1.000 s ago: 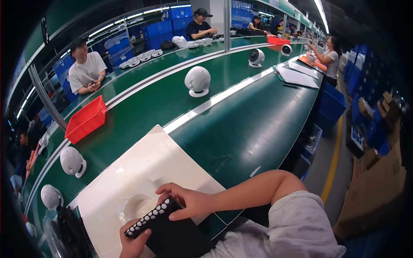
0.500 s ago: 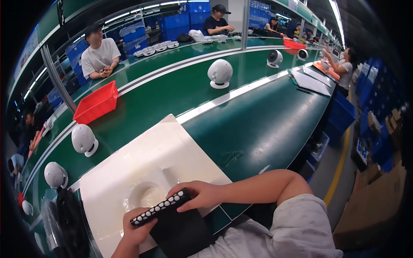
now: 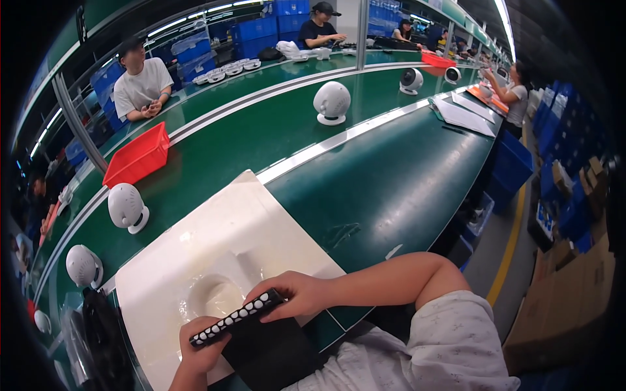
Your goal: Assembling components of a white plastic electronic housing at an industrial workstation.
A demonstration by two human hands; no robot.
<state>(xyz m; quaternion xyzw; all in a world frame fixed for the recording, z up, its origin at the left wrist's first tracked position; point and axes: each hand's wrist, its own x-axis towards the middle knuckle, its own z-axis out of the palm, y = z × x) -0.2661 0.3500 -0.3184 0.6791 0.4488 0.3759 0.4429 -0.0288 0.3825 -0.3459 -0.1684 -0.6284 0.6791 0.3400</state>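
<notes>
A black bar patterned with white rounded spots [image 3: 236,317] is held slantwise above the near part of a pale board [image 3: 169,260]. My left hand [image 3: 201,345] is closed around its lower left end. Gripping the upper right end is my right hand [image 3: 290,296], thumb below and fingers over the top. Below the bar, toward my body, lies a plain black panel [image 3: 270,355]; whether the two are joined I cannot tell. Just beyond the bar, the board carries a round hollow with a raised rim [image 3: 190,294], which has a glossy surface.
White round-headed devices on stands [image 3: 128,207] are spaced along the green conveyor [image 3: 228,140]. A red bin [image 3: 137,155] sits at its far side. Papers [image 3: 464,117] lie on the right bench. Black bags [image 3: 104,339] rest at left. Several co-workers are around the line.
The whole view has shifted slightly, with the surroundings a little further left and up. Both hands keep their hold on the spotted bar, which stays at nearly the same slant.
</notes>
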